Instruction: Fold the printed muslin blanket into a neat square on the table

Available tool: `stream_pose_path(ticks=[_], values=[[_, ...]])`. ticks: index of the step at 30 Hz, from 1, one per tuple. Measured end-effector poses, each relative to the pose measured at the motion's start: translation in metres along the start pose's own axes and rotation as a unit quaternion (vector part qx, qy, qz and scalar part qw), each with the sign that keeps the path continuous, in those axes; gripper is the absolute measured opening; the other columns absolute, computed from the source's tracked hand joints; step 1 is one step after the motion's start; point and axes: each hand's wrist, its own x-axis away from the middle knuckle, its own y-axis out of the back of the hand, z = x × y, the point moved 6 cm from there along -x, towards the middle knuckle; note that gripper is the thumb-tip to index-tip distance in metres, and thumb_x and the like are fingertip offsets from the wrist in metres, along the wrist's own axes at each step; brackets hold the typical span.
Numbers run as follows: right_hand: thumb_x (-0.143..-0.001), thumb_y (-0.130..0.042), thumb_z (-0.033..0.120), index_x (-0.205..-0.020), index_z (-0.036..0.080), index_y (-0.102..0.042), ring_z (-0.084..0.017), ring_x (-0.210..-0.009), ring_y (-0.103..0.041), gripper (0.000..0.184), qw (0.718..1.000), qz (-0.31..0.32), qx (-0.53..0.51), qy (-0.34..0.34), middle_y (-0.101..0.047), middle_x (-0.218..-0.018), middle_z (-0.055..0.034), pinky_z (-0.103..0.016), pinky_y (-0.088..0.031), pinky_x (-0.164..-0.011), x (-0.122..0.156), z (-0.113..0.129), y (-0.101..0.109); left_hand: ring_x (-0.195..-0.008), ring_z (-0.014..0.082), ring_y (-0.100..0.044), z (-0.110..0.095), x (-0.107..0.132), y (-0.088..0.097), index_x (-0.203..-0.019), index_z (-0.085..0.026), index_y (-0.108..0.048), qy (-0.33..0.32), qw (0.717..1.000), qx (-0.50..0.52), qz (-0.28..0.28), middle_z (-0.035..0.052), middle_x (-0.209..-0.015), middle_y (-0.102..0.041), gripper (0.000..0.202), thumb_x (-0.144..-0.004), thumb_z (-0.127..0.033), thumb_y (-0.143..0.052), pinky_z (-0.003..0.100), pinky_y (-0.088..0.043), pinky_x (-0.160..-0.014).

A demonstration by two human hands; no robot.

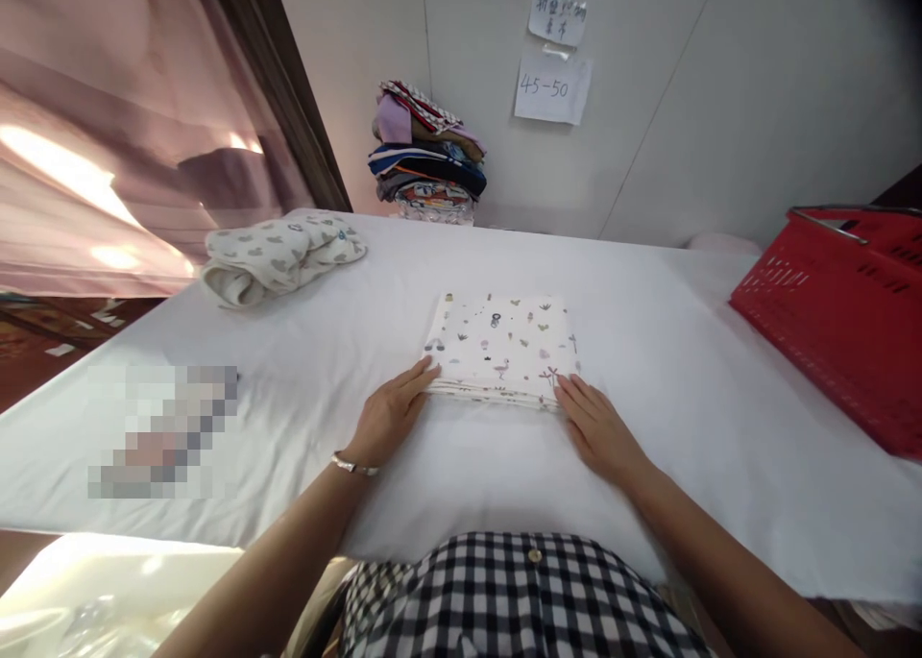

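Note:
A white cloth [504, 341] printed with small flamingos, palms and other figures lies folded into a flat rectangle on the white-covered table [490, 475]. Several layers show along its near edge. At its near left corner, my left hand [393, 408] rests with the fingers stretched out, the tips touching the fabric. My right hand [597, 427] lies flat at the near right corner, fingers extended against the edge. Neither hand grips anything.
A loosely folded cream cloth with grey shapes [280, 255] lies at the back left. A red plastic basket [842, 322] stands on the right. Folded textiles [430, 154] are piled by the wall. A pixelated patch [165, 432] hides something at left.

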Motion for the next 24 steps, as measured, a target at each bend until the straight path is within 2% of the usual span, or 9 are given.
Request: stream_pose_path(ticks=[3,6,9,12,14,16,19,22,24], values=[[-0.088,-0.033,0.019,-0.140,0.020,-0.020,-0.020,-0.134,-0.015,0.054,1.000,0.007,0.008,-0.005,-0.027,-0.144,-0.0059,-0.046,-0.025,-0.105,0.001,0.001,-0.002,-0.116,0.0174,-0.048,0.007,0.001,0.004,-0.119,-0.029,-0.053,0.033,0.998,0.054,-0.002,-0.0042,-0.133,-0.045,0.040,-0.082,-0.021,-0.039,0.035,-0.043,-0.098],[-0.088,-0.034,0.020,-0.140,0.021,-0.022,-0.020,-0.134,-0.014,0.053,1.000,0.006,0.016,0.003,-0.026,-0.144,-0.0054,-0.047,-0.023,-0.105,0.000,0.003,-0.002,-0.123,0.0196,-0.041,0.000,0.000,0.017,-0.116,-0.024,-0.056,0.039,0.997,0.048,-0.055,-0.0002,-0.129,-0.049,0.042,-0.079,-0.015,-0.038,0.041,-0.039,-0.101],[-0.088,-0.035,0.021,-0.139,0.022,-0.023,-0.021,-0.134,-0.014,0.053,1.000,0.002,0.019,0.010,-0.027,-0.144,-0.0053,-0.047,-0.024,-0.104,-0.001,0.004,-0.002,-0.130,0.0208,-0.030,-0.036,-0.001,0.028,-0.119,-0.020,-0.052,-0.020,0.995,-0.015,-0.097,0.0036,-0.131,-0.048,0.041,-0.082,-0.014,-0.038,0.048,-0.027,-0.107],[-0.088,-0.036,0.024,-0.140,0.022,-0.022,-0.022,-0.134,-0.016,0.054,1.000,-0.001,0.020,0.012,-0.028,-0.143,-0.0058,-0.047,-0.026,-0.103,-0.001,0.003,-0.005,-0.133,0.0215,-0.021,-0.081,-0.006,0.014,-0.126,-0.021,-0.045,-0.132,0.988,-0.067,-0.047,0.0044,-0.136,-0.042,0.039,-0.088,-0.027,-0.038,0.050,-0.015,-0.110],[-0.088,-0.036,0.026,-0.140,0.022,-0.021,-0.022,-0.134,-0.017,0.054,1.000,-0.006,0.024,0.014,-0.030,-0.142,-0.0061,-0.047,-0.026,-0.102,0.001,0.001,-0.007,-0.134,0.0224,-0.018,-0.093,-0.008,-0.002,-0.131,-0.020,-0.038,-0.173,0.981,-0.086,-0.013,0.0055,-0.139,-0.037,0.047,-0.088,-0.040,-0.038,0.050,-0.012,-0.110],[-0.088,-0.036,0.028,-0.140,0.023,-0.021,-0.023,-0.133,-0.019,0.055,0.999,-0.011,0.028,0.015,-0.031,-0.142,-0.0058,-0.047,-0.026,-0.102,0.003,-0.001,-0.010,-0.134,0.0239,-0.017,-0.086,-0.011,-0.018,-0.134,-0.017,-0.033,-0.160,0.982,-0.102,0.006,0.0084,-0.140,-0.034,0.058,-0.086,-0.050,-0.036,0.049,-0.014,-0.110],[-0.088,-0.036,0.029,-0.141,0.024,-0.019,-0.023,-0.133,-0.020,0.056,0.999,-0.015,0.026,0.018,-0.030,-0.142,-0.0043,-0.046,-0.026,-0.102,0.008,-0.002,-0.014,-0.134,0.0251,-0.017,-0.065,-0.011,-0.033,-0.136,-0.014,-0.027,-0.134,0.984,-0.114,0.024,0.0106,-0.142,-0.030,0.068,-0.084,-0.057,-0.034,0.045,-0.017,-0.109],[-0.088,-0.037,0.032,-0.141,0.025,-0.018,-0.024,-0.132,-0.022,0.057,1.000,-0.014,0.016,0.012,-0.032,-0.141,-0.0045,-0.049,-0.026,-0.103,0.007,-0.002,-0.012,-0.134,0.0254,-0.018,-0.056,-0.008,-0.035,-0.137,-0.015,-0.026,-0.145,0.984,-0.105,0.028,0.0102,-0.143,-0.029,0.069,-0.083,-0.057,-0.035,0.044,-0.018,-0.109],[-0.089,-0.036,0.034,-0.140,0.025,-0.020,-0.024,-0.131,-0.025,0.055,1.000,-0.019,0.009,0.012,-0.035,-0.140,-0.0047,-0.051,-0.023,-0.104,0.000,0.001,-0.004,-0.132,0.0248,-0.024,-0.056,-0.008,-0.030,-0.134,-0.018,-0.031,-0.152,0.984,-0.086,0.025,0.0093,-0.140,-0.034,0.062,-0.084,-0.054,-0.037,0.044,-0.021,-0.107]])
